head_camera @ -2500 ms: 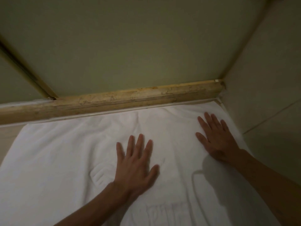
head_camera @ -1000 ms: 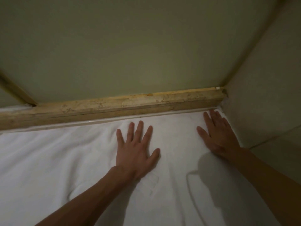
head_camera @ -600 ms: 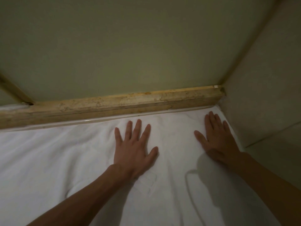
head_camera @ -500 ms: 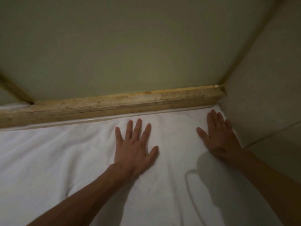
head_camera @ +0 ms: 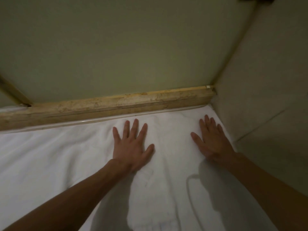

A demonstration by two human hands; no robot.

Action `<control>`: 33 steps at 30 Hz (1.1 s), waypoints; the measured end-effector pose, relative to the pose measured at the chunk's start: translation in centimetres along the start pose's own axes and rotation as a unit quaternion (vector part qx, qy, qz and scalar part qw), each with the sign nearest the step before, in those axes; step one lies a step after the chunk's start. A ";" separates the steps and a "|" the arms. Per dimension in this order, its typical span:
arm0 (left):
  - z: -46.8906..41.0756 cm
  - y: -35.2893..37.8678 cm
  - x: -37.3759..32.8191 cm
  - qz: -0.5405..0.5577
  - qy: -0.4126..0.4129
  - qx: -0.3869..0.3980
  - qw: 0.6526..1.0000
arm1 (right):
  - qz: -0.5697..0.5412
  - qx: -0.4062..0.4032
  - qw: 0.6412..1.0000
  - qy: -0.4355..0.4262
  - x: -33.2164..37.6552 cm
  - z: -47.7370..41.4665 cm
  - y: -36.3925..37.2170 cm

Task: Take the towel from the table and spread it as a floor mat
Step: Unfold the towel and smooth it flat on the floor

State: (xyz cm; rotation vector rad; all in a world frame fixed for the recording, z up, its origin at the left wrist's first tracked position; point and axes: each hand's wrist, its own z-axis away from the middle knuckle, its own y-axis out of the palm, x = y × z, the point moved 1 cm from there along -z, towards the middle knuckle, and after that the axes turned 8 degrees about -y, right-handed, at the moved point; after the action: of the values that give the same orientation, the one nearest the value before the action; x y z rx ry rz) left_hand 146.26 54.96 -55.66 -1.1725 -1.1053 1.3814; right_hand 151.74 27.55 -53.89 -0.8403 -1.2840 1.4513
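Note:
The white towel (head_camera: pixel 50 155) lies spread flat on the floor, its far edge running along a stone threshold. My left hand (head_camera: pixel 131 145) presses palm-down on the towel's middle, fingers straight and spread toward the threshold. My right hand (head_camera: pixel 211 140) lies flat on the towel near its far right corner, close to the side wall. Both forearms reach in from the bottom of the view and cast shadows on the cloth. Faint creases run through the towel between the hands.
A worn beige stone threshold (head_camera: pixel 108 105) borders the towel's far edge. Behind it rises a greenish panel (head_camera: pixel 125 47). A pale wall (head_camera: pixel 270 97) closes the right side, meeting the threshold in a corner.
Both hands have slid forward over the towel toward the threshold and stay flat on it. The view has shifted a little closer to the corner.

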 end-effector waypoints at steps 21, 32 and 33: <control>7.8 2.3 -9.6 -0.019 0.154 0.019 0.988 | 0.050 -0.040 0.998 -0.030 -0.8 12.0 3.6; 12.6 1.6 -11.4 0.008 0.224 0.042 0.974 | -0.039 -0.055 0.998 0.012 3.9 19.1 4.5; 13.1 1.8 -11.7 0.004 0.232 0.044 0.972 | -0.035 -0.049 0.998 0.019 3.9 19.9 4.7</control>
State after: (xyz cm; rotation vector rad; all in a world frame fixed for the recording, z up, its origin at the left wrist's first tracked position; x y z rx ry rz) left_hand 133.73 42.55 -54.61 -1.3464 -0.7004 1.0720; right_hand 131.02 25.70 -54.05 -0.8749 -1.3509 1.3202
